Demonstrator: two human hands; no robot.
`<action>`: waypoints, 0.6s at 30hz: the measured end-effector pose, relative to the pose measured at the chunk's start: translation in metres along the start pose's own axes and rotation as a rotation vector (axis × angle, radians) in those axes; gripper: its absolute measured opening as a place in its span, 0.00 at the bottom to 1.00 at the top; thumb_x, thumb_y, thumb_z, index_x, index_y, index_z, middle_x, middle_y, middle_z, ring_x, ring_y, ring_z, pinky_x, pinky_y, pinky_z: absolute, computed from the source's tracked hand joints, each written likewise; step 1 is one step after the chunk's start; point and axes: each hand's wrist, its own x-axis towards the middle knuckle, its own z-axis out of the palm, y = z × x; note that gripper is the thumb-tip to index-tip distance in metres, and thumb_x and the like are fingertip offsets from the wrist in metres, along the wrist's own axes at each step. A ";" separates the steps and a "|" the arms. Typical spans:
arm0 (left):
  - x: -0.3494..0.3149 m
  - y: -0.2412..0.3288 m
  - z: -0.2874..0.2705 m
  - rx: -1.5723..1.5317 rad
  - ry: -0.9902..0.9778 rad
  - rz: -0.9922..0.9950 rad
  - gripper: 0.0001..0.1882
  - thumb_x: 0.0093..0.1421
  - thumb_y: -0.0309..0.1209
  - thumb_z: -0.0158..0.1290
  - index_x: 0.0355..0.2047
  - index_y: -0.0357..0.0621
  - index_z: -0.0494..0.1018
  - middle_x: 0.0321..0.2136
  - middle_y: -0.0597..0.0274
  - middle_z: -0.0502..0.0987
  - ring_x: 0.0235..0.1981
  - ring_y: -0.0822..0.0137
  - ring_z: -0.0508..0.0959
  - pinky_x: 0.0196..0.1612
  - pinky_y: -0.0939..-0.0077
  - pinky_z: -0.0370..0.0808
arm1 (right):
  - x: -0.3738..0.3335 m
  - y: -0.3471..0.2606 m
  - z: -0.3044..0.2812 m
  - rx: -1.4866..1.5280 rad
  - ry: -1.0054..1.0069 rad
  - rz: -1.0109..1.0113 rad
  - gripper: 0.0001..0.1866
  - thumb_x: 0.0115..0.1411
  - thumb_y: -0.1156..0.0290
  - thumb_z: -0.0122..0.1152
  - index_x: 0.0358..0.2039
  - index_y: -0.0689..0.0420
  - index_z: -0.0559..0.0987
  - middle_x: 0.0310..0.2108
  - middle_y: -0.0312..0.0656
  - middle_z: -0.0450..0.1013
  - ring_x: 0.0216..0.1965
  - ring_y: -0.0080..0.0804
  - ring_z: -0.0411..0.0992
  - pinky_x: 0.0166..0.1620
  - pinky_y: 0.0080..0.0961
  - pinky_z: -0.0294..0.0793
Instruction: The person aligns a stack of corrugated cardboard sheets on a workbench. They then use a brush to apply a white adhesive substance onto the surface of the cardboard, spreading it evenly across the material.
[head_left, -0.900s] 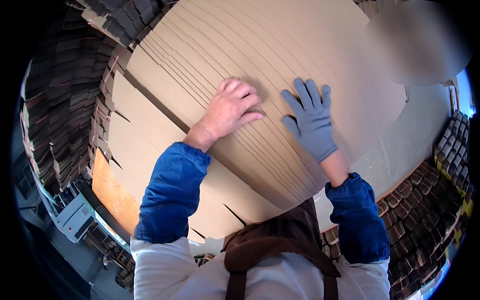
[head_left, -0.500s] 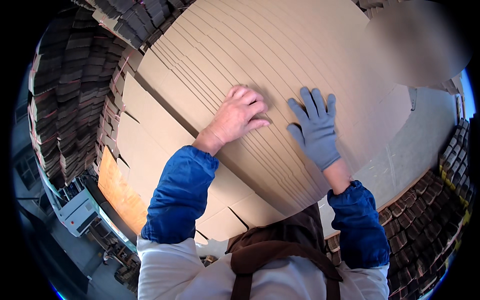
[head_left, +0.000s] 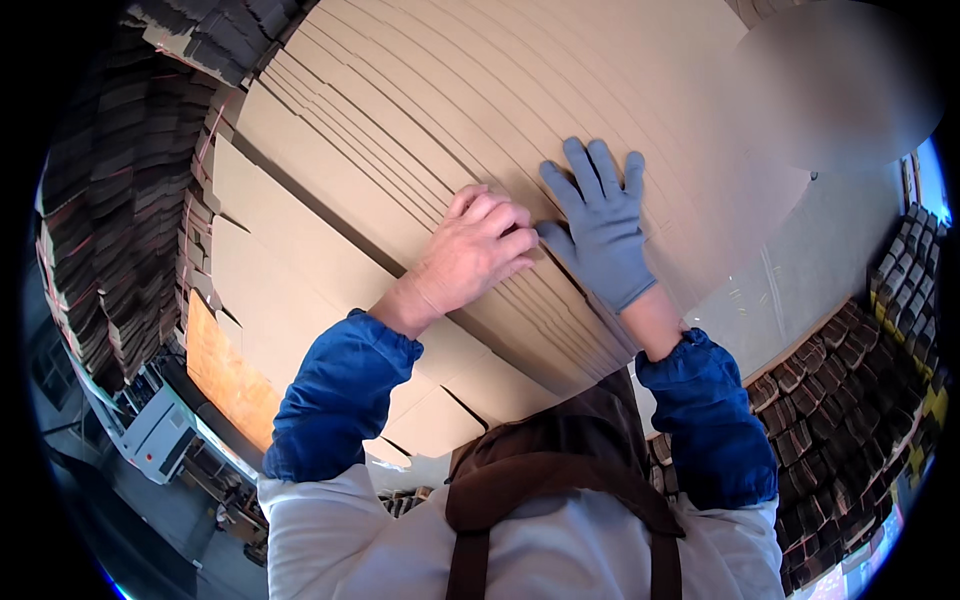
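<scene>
Flat brown cardboard sheets (head_left: 400,90) lie fanned out in an overlapping row, their edges making many parallel lines. My bare left hand (head_left: 476,248) is closed at these edges, its fingers curled on the edge of one sheet; the fingertips are partly hidden. A dark gap shows along that edge, beside the hand. Just to its right, my right hand (head_left: 600,228) in a grey glove rests on the sheets with its fingers spread. Its thumb comes close to the left fingers. Blue sleeve covers are on both forearms.
More flat cardboard (head_left: 290,270) with slots lies left of the fanned row. Tied cardboard stacks (head_left: 120,210) rise at the left, and others (head_left: 830,420) stand at the lower right. A wooden board (head_left: 225,365) and a pale machine (head_left: 162,440) are at lower left. A blurred patch covers the upper right.
My gloved right hand has moved left and a little farther away, nearer the left hand. A dark gap along the sheet edge between the hands has widened. The view has shifted slightly.
</scene>
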 end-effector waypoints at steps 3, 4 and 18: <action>-0.011 0.001 0.015 -0.054 -0.040 -0.010 0.19 0.47 0.39 0.69 0.38 0.52 0.75 0.42 0.68 0.71 0.50 0.60 0.71 0.63 0.52 0.64 | -0.003 0.000 0.002 0.004 -0.014 0.005 0.35 0.55 0.54 0.66 0.63 0.50 0.71 0.69 0.49 0.57 0.70 0.53 0.53 0.68 0.67 0.40; -0.010 -0.001 0.016 -0.052 -0.040 -0.003 0.20 0.47 0.39 0.69 0.38 0.53 0.75 0.43 0.68 0.71 0.50 0.61 0.71 0.63 0.52 0.63 | -0.003 0.002 0.004 -0.005 -0.005 -0.001 0.36 0.55 0.54 0.67 0.63 0.50 0.71 0.69 0.48 0.57 0.70 0.52 0.53 0.67 0.67 0.40; -0.012 0.000 0.016 -0.014 -0.066 -0.027 0.22 0.48 0.40 0.69 0.42 0.54 0.75 0.45 0.70 0.72 0.53 0.61 0.69 0.66 0.47 0.60 | -0.005 0.006 0.011 -0.080 0.061 -0.040 0.34 0.52 0.50 0.68 0.60 0.48 0.75 0.66 0.46 0.60 0.67 0.48 0.56 0.63 0.69 0.48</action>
